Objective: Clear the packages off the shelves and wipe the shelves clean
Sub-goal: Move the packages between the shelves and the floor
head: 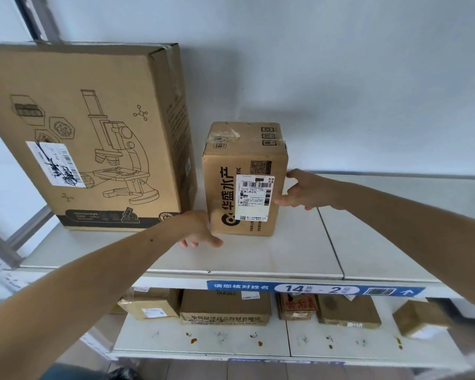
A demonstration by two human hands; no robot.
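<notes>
Lower shelf, nearest me: white boards marked with brown spots; a row of cardboard packages along its back, one small box set askew at the right end.

Shelf edge above: blue label strip reading 14 and 2.

Upper shelf: white boards. My left hand lies at the lower left corner of the small carton, fingers bent downward behind the wrist; whether it grips the carton I cannot tell. My right hand touches the carton's right edge, thumb on the front by the shipping label, fingers curled toward the side. The carton stands upright, mid-shelf.

Just beside it, left: large microscope box, upright, near the wall.

Behind: plain white wall.
</notes>
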